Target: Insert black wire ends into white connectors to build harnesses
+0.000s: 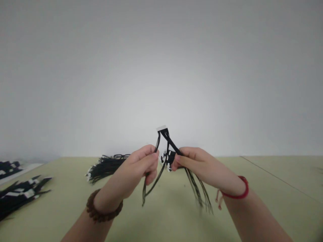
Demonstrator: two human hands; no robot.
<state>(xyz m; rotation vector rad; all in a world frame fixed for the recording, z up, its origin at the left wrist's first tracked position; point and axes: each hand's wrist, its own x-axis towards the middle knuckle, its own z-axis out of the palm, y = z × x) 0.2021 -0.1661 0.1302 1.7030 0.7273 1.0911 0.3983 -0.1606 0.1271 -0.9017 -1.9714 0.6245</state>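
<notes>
Black wire harness (172,144) pinched between both hands, white plastic plug (161,128) at 12 o'clock.

Its long axis runs 12 to 6, loose ends dangling. The right hand (194,163) lies nearer the black connector (168,157); the fingers of it and the left hand (140,164) clamp the wires, hiding where they enter. A black wire bundle (106,169) lies at 10 o'clock on the pale green table (277,174).

Behind the fingers (147,156) rises a plain grey wall (161,74); below them lies a pale green tabletop (277,178).
</notes>
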